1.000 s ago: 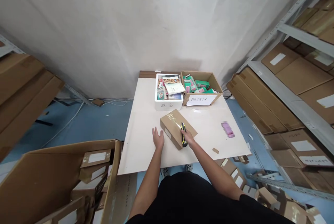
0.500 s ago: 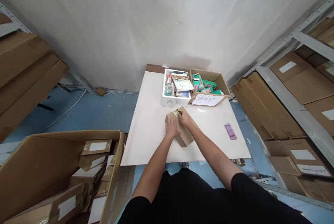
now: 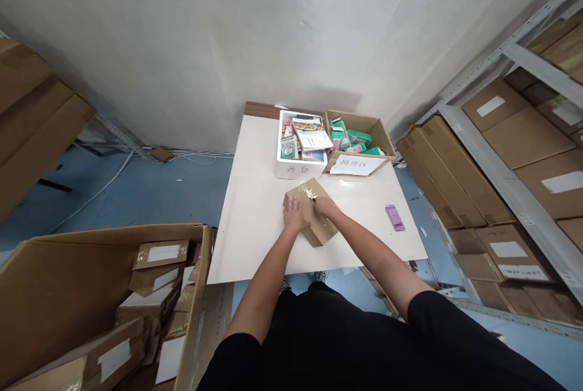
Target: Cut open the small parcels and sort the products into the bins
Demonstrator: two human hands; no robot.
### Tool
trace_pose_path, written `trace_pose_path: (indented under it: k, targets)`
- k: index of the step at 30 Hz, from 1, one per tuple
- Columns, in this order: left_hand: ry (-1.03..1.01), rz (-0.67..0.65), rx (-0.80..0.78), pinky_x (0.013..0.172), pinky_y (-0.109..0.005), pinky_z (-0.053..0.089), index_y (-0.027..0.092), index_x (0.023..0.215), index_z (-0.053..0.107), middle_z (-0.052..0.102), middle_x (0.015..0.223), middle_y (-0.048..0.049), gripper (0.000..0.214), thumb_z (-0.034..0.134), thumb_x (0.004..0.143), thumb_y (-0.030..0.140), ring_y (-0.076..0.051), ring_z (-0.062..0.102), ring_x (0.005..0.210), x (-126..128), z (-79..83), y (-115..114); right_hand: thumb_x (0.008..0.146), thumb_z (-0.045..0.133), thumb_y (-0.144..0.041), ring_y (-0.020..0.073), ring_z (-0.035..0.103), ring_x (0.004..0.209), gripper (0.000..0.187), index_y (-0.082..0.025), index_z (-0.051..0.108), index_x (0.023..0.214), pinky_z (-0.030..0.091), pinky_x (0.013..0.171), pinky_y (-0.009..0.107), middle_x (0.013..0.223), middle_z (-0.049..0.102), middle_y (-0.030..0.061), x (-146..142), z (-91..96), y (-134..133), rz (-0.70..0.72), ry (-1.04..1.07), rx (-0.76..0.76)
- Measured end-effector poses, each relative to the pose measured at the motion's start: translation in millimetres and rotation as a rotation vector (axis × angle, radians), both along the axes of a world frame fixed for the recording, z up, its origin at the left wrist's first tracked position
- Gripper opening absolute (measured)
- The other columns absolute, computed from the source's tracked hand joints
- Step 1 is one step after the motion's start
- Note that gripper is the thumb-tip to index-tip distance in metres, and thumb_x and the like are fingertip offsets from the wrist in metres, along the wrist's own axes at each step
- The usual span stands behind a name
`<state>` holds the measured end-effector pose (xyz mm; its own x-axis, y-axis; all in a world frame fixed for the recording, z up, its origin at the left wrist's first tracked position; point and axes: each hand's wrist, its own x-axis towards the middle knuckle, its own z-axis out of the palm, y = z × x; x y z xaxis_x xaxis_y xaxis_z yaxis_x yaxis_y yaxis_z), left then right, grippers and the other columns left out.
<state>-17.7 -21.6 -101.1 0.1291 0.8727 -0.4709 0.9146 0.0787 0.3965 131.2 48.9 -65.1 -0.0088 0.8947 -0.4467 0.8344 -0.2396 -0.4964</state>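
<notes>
A closed brown cardboard box [image 3: 317, 231] lies at an angle on the white-topped table [image 3: 255, 209], with clear tape shining along its top. My left hand [image 3: 294, 215] rests flat on the box's left side, its fingers spread. My right hand [image 3: 324, 205] is closed around a small yellow-and-black utility knife [image 3: 313, 200]. The knife's tip is at the taped top; the blade itself is too small to make out.
Behind the box stand a white bin [image 3: 298, 169] of booklets and packets and an open carton [image 3: 385, 136] of green boxes. A purple pixelated item [image 3: 395, 218] lies at right. A large carton [image 3: 113, 232] of parcels stands left; shelves [image 3: 514, 197] hold boxes at right.
My right hand has drawn the knife slightly toward me along the taped top. My left hand still presses on the box. The whole view has shifted a little.
</notes>
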Motion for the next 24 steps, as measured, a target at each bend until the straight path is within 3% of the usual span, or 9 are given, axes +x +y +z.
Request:
trace_pose_path:
  k: [3,7,11,14,17,19,24]
  targets:
    - [-0.015,0.023,-0.006,0.129,-0.064,0.012,0.02,0.169,0.019,-0.002,0.178,-0.0136,0.128,0.078,0.067,0.069,-0.04,-0.021,0.16,-1,2.5,1,0.074,0.088,-0.033,0.0392,0.073,0.103,0.024,-0.019,0.07,0.082,0.055,0.092,0.049,0.083,0.074,0.0148,27,4.3,-22,-0.032,-0.071,-0.109]
    - [0.015,0.017,0.013,0.127,-0.065,0.015,0.02,0.169,0.019,-0.002,0.178,-0.0118,0.123,0.071,0.071,0.073,-0.04,-0.019,0.161,0,5.6,3,0.076,0.084,-0.035,0.0377,0.076,0.084,0.017,-0.024,0.071,0.077,0.059,0.08,0.051,0.073,0.07,0.0106,77,7.3,-73,-0.094,-0.099,-0.2]
    - [0.046,-0.029,0.03,0.127,-0.063,0.018,0.02,0.169,0.019,-0.001,0.178,-0.0118,0.119,0.068,0.075,0.074,-0.039,-0.014,0.162,-2,10.9,0,0.083,0.076,-0.05,0.0334,0.076,0.077,0.025,-0.026,0.07,0.077,0.058,0.077,0.049,0.071,0.069,0.009,122,9.7,-117,-0.226,-0.047,-0.124]
    - [0.049,-0.071,0.085,0.128,-0.06,0.017,0.02,0.168,0.023,0.005,0.178,-0.0122,0.115,0.065,0.078,0.077,-0.039,-0.01,0.163,-9,15.5,-5,0.089,0.072,-0.051,0.0353,0.075,0.092,0.026,-0.025,0.068,0.086,0.055,0.083,0.046,0.082,0.073,0.0121,143,15.0,-135,-0.197,-0.085,-0.039]
    - [0.062,-0.084,0.167,0.129,-0.058,0.017,0.02,0.167,0.027,0.015,0.177,-0.0124,0.109,0.059,0.081,0.08,-0.038,-0.009,0.163,-13,19.3,-10,0.098,0.062,-0.051,0.0362,0.072,0.105,0.028,-0.024,0.062,0.106,0.05,0.089,0.044,0.098,0.075,0.0159,151,16.7,-142,-0.176,-0.201,0.057]
    - [0.074,-0.074,0.193,0.127,-0.056,0.024,0.02,0.167,0.027,0.019,0.176,-0.0129,0.109,0.055,0.082,0.083,-0.038,-0.007,0.163,-8,21.6,-12,0.101,0.057,-0.056,0.0355,0.071,0.107,0.036,-0.023,0.056,0.116,0.049,0.088,0.042,0.106,0.075,0.0177,150,11.7,-141,-0.242,-0.224,0.06]
    - [0.172,0.03,0.171,0.119,-0.057,0.037,0.013,0.168,0.024,0.018,0.176,-0.0184,0.112,0.04,0.086,0.088,-0.044,0.001,0.162,39,26.9,-27,0.096,0.063,-0.063,0.0338,0.072,0.106,0.05,-0.023,0.048,0.122,0.05,0.081,0.037,0.112,0.075,0.0172,151,-8.0,-105,-0.469,-0.106,-0.024]
